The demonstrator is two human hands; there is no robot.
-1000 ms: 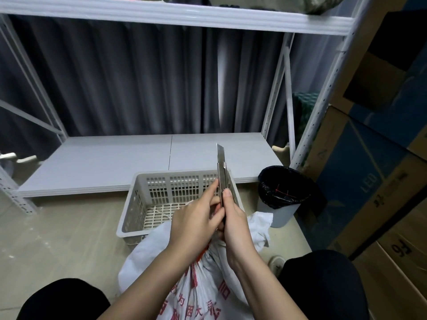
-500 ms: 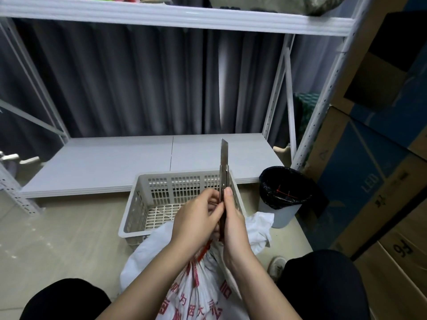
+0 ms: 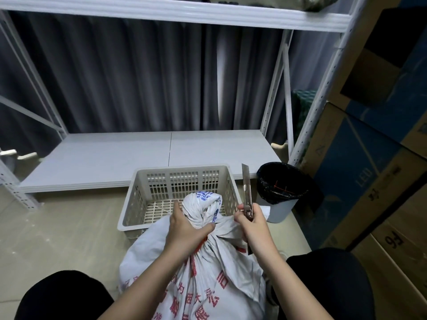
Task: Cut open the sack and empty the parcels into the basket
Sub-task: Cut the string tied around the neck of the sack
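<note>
The white sack (image 3: 198, 280) stands on the floor between my knees, its tied neck leaning over the near rim of the empty basket (image 3: 143, 181), and it is still closed. A moment ago both my hands were together on the knife (image 3: 246, 192); now they are apart, so I judge the blade is out and the cutting can begin. My left hand (image 3: 184, 229) is clenched around the neck just below the knot, and my right hand (image 3: 251, 224) grasps the knife handle, blade upward, beside the knot and not touching it.
</note>
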